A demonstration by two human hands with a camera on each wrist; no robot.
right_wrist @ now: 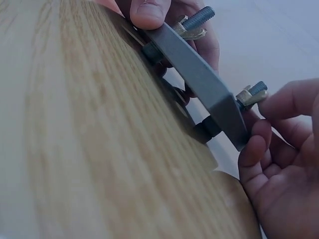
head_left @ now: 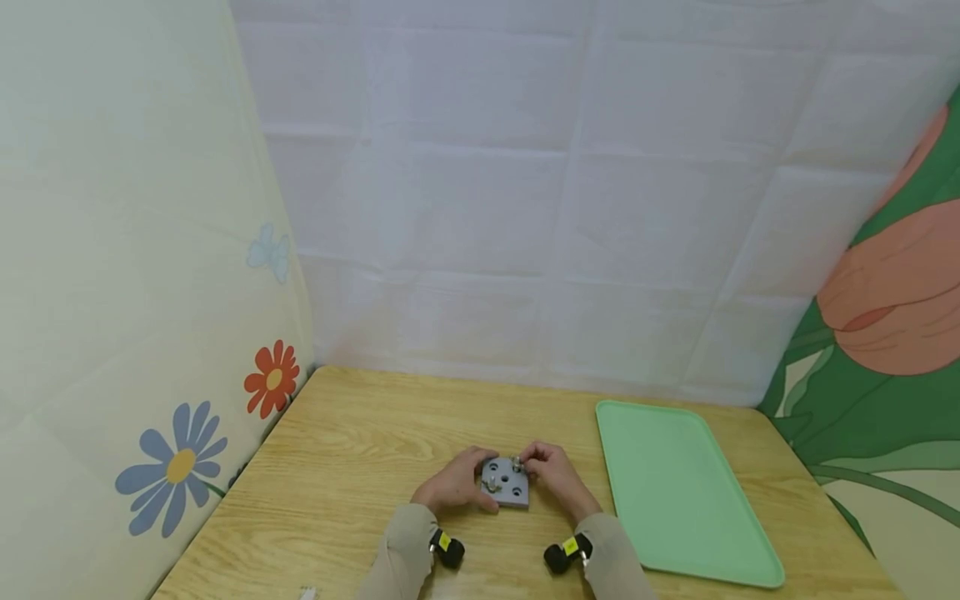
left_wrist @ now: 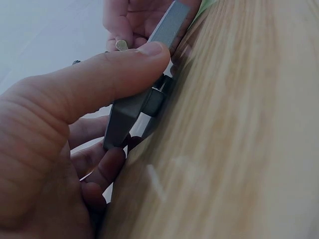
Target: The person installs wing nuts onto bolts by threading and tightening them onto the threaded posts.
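Note:
A grey plate with several round holes is held just above the wooden table. My left hand grips its left side, thumb along the near edge and the other fingers at the far edge. Two bolts pass up through the plate, each carrying a brass-coloured wing nut. At the far right corner, my right hand pinches one wing nut on its threaded bolt end. The second wing nut sits near my left hand. Dark bolt heads protrude under the plate.
A green tray lies on the table to the right of my hands. At the near edge, a small pale object is partly cut off. Printed cloths hang along both sides, with a white sheet behind.

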